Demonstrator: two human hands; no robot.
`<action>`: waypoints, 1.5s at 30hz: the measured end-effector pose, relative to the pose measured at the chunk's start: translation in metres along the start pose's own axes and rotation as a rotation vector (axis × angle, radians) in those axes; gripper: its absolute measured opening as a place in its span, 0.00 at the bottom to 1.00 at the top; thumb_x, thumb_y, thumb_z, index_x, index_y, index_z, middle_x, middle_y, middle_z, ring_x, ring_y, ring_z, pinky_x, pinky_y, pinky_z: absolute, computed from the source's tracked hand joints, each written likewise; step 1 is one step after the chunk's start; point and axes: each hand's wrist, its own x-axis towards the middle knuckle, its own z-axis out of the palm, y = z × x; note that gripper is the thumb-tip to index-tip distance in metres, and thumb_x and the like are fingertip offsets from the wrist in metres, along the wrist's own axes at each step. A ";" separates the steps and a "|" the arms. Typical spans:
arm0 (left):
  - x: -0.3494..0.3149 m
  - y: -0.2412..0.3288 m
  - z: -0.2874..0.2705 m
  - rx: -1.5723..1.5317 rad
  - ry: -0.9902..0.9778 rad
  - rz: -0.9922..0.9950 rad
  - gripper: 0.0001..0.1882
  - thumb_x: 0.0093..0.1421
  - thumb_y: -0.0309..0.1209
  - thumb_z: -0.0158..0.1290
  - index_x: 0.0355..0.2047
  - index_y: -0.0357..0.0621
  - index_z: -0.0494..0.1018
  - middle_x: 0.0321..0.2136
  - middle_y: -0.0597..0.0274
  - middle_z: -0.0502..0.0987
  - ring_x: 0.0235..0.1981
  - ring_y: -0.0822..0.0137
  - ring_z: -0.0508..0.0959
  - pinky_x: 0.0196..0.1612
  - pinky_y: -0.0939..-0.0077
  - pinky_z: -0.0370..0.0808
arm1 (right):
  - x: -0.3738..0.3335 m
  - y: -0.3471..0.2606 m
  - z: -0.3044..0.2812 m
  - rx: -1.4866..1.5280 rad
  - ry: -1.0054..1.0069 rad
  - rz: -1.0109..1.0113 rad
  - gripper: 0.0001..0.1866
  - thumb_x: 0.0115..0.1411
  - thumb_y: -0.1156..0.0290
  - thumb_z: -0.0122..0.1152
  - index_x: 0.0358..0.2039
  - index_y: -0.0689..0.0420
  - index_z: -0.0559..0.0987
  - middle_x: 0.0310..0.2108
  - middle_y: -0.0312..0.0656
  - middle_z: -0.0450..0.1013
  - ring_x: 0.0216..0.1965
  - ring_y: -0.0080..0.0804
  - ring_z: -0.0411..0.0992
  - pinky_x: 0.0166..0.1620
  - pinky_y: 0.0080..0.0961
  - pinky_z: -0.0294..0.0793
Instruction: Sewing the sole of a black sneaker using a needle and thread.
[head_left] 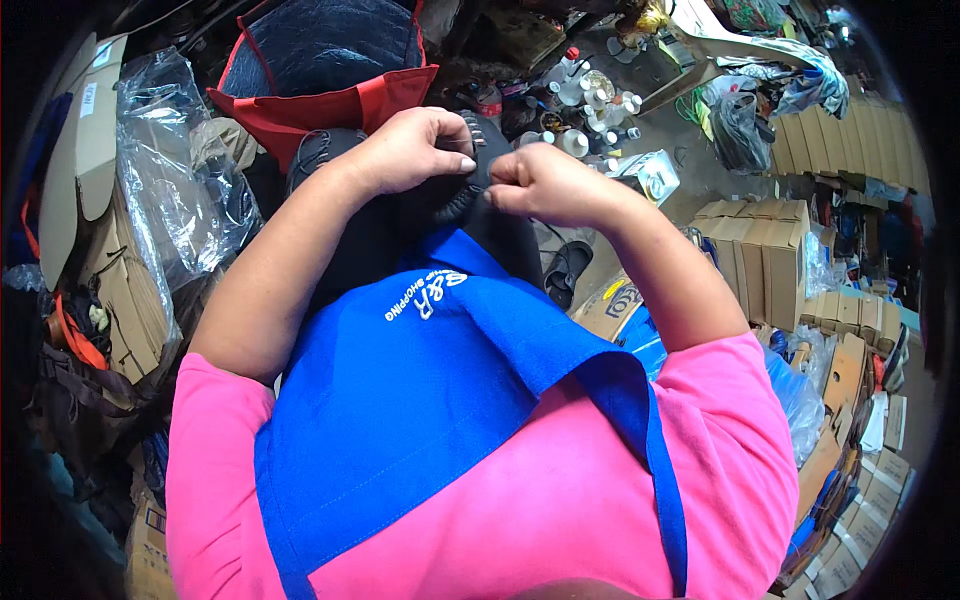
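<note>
A black, leather-like piece [458,205] with a ridged edge lies at my lap, between and below my hands. It looks like part of a shoe, but its kind is not clear. My left hand [420,150] is over its left side, fingers curled and the thumb pointing right. Close by on the right, my right hand [545,185] is closed in a pinch at the piece's edge. A fine line like thread shows near the left fingers. Whatever either hand pinches is too small to make out. A second black piece with lacing [322,148] sits beside my left wrist.
Beyond my hands stands an open red bag [385,97] with a silvery lining. Several small bottles [575,143] crowd the floor at the far right. Cardboard boxes [760,250] are stacked right; clear plastic [165,160] and cardboard lean left. A black sandal [568,270] lies near my right forearm.
</note>
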 end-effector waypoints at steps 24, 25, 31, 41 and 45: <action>0.002 -0.003 -0.027 -0.218 -0.240 -0.083 0.15 0.53 0.25 0.55 0.42 0.37 0.78 0.35 0.64 0.78 0.38 0.73 0.75 0.46 0.79 0.70 | -0.009 0.010 0.005 -0.239 0.380 -0.158 0.12 0.50 0.71 0.57 0.36 0.52 0.82 0.32 0.47 0.75 0.36 0.43 0.74 0.42 0.33 0.74; 0.002 -0.003 -0.027 -0.214 -0.246 -0.094 0.15 0.53 0.25 0.55 0.43 0.37 0.78 0.35 0.64 0.78 0.38 0.73 0.75 0.46 0.79 0.70 | -0.009 0.008 0.005 -0.247 0.375 -0.139 0.12 0.50 0.70 0.57 0.36 0.52 0.82 0.32 0.47 0.75 0.36 0.44 0.74 0.43 0.34 0.74; 0.007 -0.001 -0.027 -0.181 -0.264 -0.053 0.15 0.53 0.26 0.56 0.42 0.37 0.78 0.35 0.63 0.77 0.38 0.72 0.75 0.46 0.79 0.70 | -0.005 0.008 0.012 -0.330 0.430 -0.205 0.13 0.50 0.76 0.58 0.38 0.54 0.82 0.27 0.43 0.72 0.31 0.36 0.74 0.36 0.27 0.73; 0.014 -0.004 -0.030 -0.033 -0.307 0.032 0.14 0.53 0.25 0.57 0.41 0.40 0.78 0.36 0.61 0.77 0.42 0.67 0.74 0.51 0.73 0.69 | 0.012 0.038 -0.009 0.037 0.189 -0.157 0.11 0.55 0.72 0.60 0.38 0.46 0.83 0.31 0.38 0.71 0.38 0.31 0.71 0.44 0.26 0.70; 0.015 -0.007 -0.028 -0.032 -0.297 -0.013 0.14 0.53 0.27 0.58 0.41 0.40 0.78 0.35 0.60 0.78 0.42 0.68 0.74 0.50 0.74 0.69 | 0.020 0.049 -0.003 0.132 0.166 -0.177 0.11 0.55 0.72 0.61 0.40 0.51 0.82 0.32 0.36 0.73 0.37 0.26 0.71 0.44 0.24 0.70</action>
